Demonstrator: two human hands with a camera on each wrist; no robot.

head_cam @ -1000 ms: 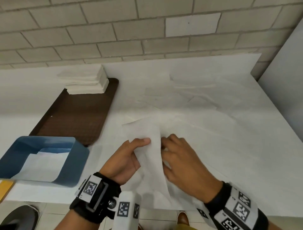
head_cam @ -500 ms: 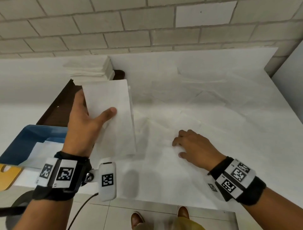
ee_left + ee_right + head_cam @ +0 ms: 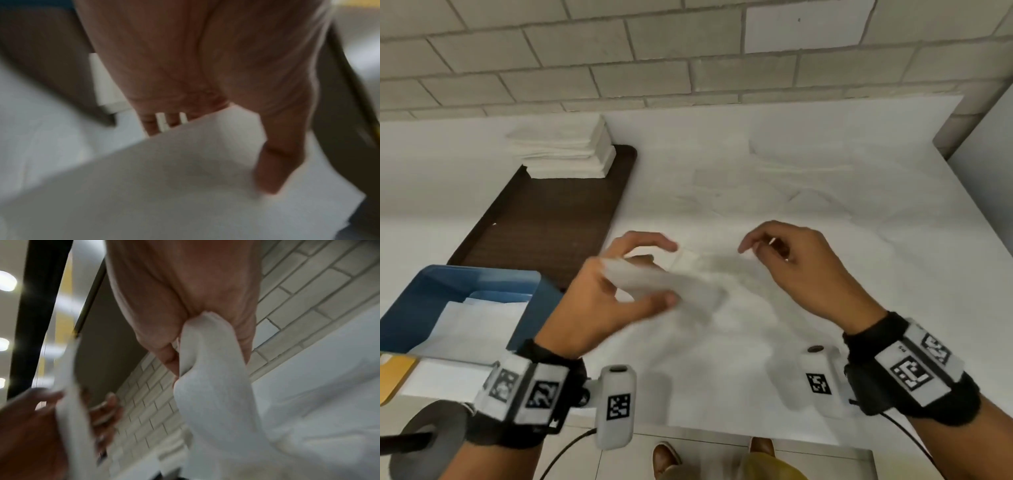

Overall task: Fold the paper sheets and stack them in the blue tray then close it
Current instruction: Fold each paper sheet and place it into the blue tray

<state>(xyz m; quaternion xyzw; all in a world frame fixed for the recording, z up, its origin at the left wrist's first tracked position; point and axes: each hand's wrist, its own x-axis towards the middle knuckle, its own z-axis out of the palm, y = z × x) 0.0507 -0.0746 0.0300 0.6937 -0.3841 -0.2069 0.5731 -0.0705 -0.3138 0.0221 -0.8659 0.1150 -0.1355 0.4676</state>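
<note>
Two hands worked above the white table [image 3: 825, 291], just right of the blue tray [image 3: 410, 308]. My left hand [image 3: 599, 301] pinched a blurred paper sheet [image 3: 664, 284] between thumb and fingers. My right hand [image 3: 804, 270] curled round a second white sheet [image 3: 207, 386], gripping it. Folded paper [image 3: 476, 318] already lay inside the tray. I judged the thin sheets could crumple or slip, since both were held loosely in mid-air.

Even, soft overhead light is seen on the white paper-covered table [image 3: 825, 274], with faint shadows cast below the motion-blurred left hand [image 3: 599, 301]. Brick lines are bowed at the head view's edges. Both wrist views are smeared; round ceiling lamps [image 3: 6, 281] are blown out.
</note>
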